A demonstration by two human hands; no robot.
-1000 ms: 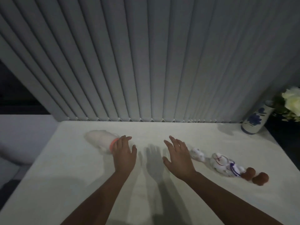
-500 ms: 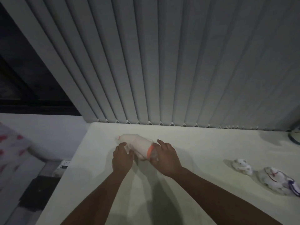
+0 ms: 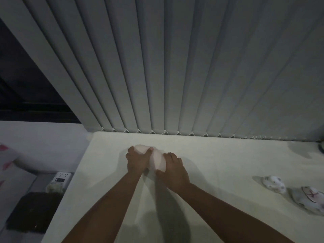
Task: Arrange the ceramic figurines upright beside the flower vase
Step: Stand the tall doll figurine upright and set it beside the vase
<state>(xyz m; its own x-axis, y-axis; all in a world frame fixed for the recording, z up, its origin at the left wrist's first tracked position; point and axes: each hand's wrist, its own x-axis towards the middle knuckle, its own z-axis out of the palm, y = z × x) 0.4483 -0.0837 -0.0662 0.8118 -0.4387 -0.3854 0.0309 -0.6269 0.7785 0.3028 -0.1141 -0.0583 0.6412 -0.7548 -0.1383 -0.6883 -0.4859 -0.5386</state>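
Ceramic figurine (image 3: 154, 157), pale pink-white, large: it sits near the left end of the white table (image 3: 219, 163), close to the hanging blinds (image 3: 175, 67), clasped between both of your hands. The light is dim, so you cannot read its pose; whether it lies flat, tilts or has left the surface cannot be told here. Expect a rigid, glazed, rounded body: probably slick under the skin, fairly weighty for its bulk, and liable to chip if it knocks the tabletop or another piece. Hold it by the broad flanks with palms and finger lengths, not by any thin projecting part. Left hand (image 3: 137, 161): it wraps the far-left end, fingers curled over the top and lying close together, thumb crossing the upper face. Right hand (image 3: 173, 170): it cups the near-right side, fingers slightly spread over the top edge, thumb tucked low against the front. Both hands press the piece; nothing else is held. Two smaller figurines, a small white figurine (image 3: 274, 185) and a red-striped figurine (image 3: 308, 199), lie on their sides well apart to the right. Only a dark sliver at the right frame edge may be the vase; you cannot confirm it.
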